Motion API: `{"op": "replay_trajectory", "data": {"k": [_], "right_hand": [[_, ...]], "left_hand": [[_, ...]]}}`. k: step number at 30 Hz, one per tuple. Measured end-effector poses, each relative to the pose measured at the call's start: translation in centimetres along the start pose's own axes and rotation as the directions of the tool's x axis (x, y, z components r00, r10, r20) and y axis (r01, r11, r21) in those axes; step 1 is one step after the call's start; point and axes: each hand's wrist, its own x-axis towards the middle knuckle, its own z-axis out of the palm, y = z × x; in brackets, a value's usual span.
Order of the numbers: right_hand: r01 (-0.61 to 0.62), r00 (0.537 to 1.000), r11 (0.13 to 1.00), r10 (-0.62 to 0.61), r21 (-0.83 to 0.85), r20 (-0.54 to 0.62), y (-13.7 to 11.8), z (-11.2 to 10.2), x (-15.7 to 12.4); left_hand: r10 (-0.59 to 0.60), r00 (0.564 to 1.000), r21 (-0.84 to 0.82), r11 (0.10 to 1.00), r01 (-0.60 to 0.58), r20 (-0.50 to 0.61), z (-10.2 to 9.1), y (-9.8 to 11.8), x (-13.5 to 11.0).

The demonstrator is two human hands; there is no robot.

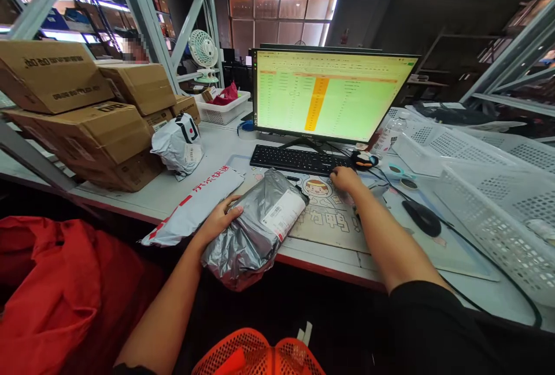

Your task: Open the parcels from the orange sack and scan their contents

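Nearest, the left hand [217, 222] grips a silver poly mailer [249, 236] with spread fingers, the mailer overhanging the bench edge [329, 268] — one slack moment could drop it. The right hand [344, 179], empty and palm-down, sits just beside the keyboard [299, 160] — a careless brush could enter stray keystrokes, with the spreadsheet monitor [329, 95] beyond.

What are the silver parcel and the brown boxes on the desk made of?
The silver parcel looks like thin plastic film: glossy, with sharp crinkles catching the light. The brown boxes look like cardboard: matte, with folded flaps, though corrugation can't be seen from here.
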Motion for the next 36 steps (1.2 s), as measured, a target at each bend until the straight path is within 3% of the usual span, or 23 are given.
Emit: {"op": "replay_trajectory", "data": {"k": [6, 9, 13, 16, 18, 20, 23, 25, 26, 29, 32, 34, 36], "right_hand": [[0.062, 0.996, 0.997, -0.06, -0.038, 0.066, -1.2, -1.7, 1.0], [0.068, 0.995, 0.995, -0.063, -0.075, 0.075, -1.9, -3.3, -0.4], [0.049, 0.997, 0.988, -0.039, -0.146, 0.071, -0.9, -4.3, -6.8], [0.019, 0.997, 0.978, -0.001, -0.207, 0.082, 1.2, -2.8, -13.1], [0.012, 0.997, 0.973, 0.007, -0.23, 0.079, 2.8, -1.2, -16.5], [-0.002, 0.999, 0.975, 0.014, -0.224, 0.05, 4.2, 0.4, -18.5], [-0.021, 1.0, 0.988, 0.018, -0.154, -0.02, 5.9, 1.7, -19.4], [0.015, 0.996, 0.999, -0.018, -0.032, -0.091, 6.2, 1.2, -19.1], [0.052, 0.991, 0.997, -0.045, 0.056, -0.123, 5.8, 0.5, -18.9], [0.231, 0.97, 0.927, -0.199, 0.295, -0.137, 2.0, -2.9, -18.3], [0.469, 0.882, 0.832, -0.456, 0.297, -0.115, -5.3, -5.8, -17.6], [0.595, 0.799, 0.771, -0.597, 0.229, -0.066, -10.5, -6.8, -16.6], [0.639, 0.758, 0.748, -0.651, 0.179, 0.018, -14.7, -7.0, -15.6]], "left_hand": [[-0.002, 1.0, -0.023, 1.0, 0.002, -0.009, 0.4, 0.2, 0.2], [-0.045, 0.999, -0.04, 0.998, 0.045, 0.01, 0.1, 1.3, 0.1], [-0.01, 1.0, 0.061, 0.998, 0.011, -0.027, -1.5, 5.0, -1.5], [0.205, 0.974, 0.332, 0.929, -0.163, -0.096, -2.2, 7.8, -3.3], [0.368, 0.929, 0.498, 0.813, -0.303, -0.036, -1.8, 8.3, -4.0], [0.474, 0.872, 0.569, 0.687, -0.453, 0.122, -0.5, 7.5, -4.1], [0.492, 0.796, 0.559, 0.571, -0.601, 0.354, 2.1, 4.5, -4.3], [0.495, 0.781, 0.539, 0.567, -0.623, 0.381, 3.7, 2.3, -4.8], [0.515, 0.787, 0.536, 0.581, -0.612, 0.34, 4.4, 1.5, -5.0], [0.583, 0.81, 0.547, 0.658, -0.518, 0.066, 6.2, -0.3, -5.5], [0.585, 0.787, 0.529, 0.739, -0.418, -0.194, 7.5, -1.2, -5.6], [0.57, 0.775, 0.496, 0.773, -0.394, -0.272, 7.9, -1.4, -5.5], [0.544, 0.789, 0.472, 0.796, -0.378, -0.286, 8.0, -1.3, -5.3]]}}
